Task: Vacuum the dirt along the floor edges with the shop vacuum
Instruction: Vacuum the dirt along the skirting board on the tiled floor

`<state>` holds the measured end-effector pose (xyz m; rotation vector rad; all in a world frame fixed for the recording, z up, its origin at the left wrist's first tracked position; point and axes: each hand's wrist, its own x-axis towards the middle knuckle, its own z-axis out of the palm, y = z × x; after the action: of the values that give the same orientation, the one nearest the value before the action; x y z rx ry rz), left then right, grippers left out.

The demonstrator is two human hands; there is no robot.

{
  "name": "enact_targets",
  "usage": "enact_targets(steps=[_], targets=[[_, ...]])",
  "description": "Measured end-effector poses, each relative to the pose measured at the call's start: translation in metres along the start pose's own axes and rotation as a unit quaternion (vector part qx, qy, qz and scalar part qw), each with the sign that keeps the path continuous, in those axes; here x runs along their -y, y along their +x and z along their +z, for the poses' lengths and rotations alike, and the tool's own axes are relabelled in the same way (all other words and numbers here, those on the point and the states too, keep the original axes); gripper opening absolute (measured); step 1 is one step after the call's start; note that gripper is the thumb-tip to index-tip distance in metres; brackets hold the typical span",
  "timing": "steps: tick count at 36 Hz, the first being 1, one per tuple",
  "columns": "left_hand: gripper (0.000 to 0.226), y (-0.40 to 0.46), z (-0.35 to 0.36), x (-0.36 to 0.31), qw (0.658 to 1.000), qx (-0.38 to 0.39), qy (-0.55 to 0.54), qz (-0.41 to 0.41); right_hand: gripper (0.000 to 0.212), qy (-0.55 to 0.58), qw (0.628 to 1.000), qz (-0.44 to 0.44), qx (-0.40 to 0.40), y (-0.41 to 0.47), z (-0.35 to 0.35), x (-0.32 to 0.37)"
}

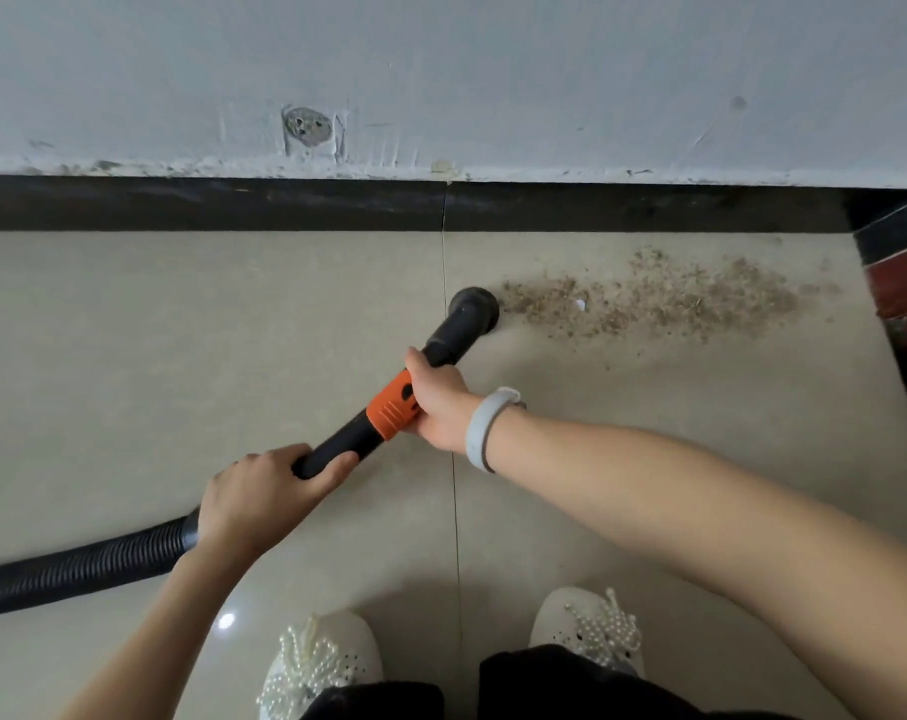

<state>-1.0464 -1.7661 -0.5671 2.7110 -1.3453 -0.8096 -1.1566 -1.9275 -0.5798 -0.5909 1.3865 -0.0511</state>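
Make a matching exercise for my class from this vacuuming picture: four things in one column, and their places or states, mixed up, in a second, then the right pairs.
Things:
1. left hand
2. right hand
3. nozzle
4. dirt

Places or states:
A. spread on the floor tiles right of the nozzle
B. grips the wand by its orange collar
C. at the left end of the dirt patch
D. grips the wand where the ribbed hose joins

Pairs: 1-D, 2-B, 3-C, 4-A

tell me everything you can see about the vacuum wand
The vacuum wand is a black, plastic-looking tube with an orange collar midway. It slants up and right from a ribbed black hose to a round nozzle that meets the beige floor tile at the left end of the dirt patch. The left hand grips its rear; the right hand grips at the collar.
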Motion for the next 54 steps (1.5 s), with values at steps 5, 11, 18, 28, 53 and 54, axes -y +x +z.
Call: enact_targets(steps=[5, 11, 18, 28, 53, 54], targets=[[0.062, 0.027, -0.018, -0.011, 0.999, -0.009, -0.019, -0.025, 0.030, -0.015, 0.999, -0.022, 0.029, 0.005, 0.015, 0.042], [0.065, 0.055, -0.029, -0.026, 0.999, -0.012, -0.027, -0.034, 0.029, -0.032, 0.998, -0.051, 0.018, 0.007, 0.013, 0.077], [0.061, 0.043, -0.029, -0.036, 1.000, 0.007, -0.013, -0.010, 0.046, -0.038, 0.998, -0.043, -0.013, 0.008, 0.003, 0.059], [0.052, -0.002, 0.009, -0.021, 0.993, 0.074, 0.041, 0.081, 0.050, 0.055, 0.994, 0.000, -0.092, 0.002, -0.031, -0.033], [0.055, -0.002, 0.024, -0.048, 0.995, 0.013, 0.058, 0.076, 0.031, 0.061, 0.992, -0.039, -0.105, -0.008, -0.044, -0.007], [0.055, -0.001, 0.022, -0.045, 0.996, 0.008, 0.055, 0.070, 0.036, 0.046, 0.993, -0.043, -0.103, -0.005, -0.038, -0.005]])
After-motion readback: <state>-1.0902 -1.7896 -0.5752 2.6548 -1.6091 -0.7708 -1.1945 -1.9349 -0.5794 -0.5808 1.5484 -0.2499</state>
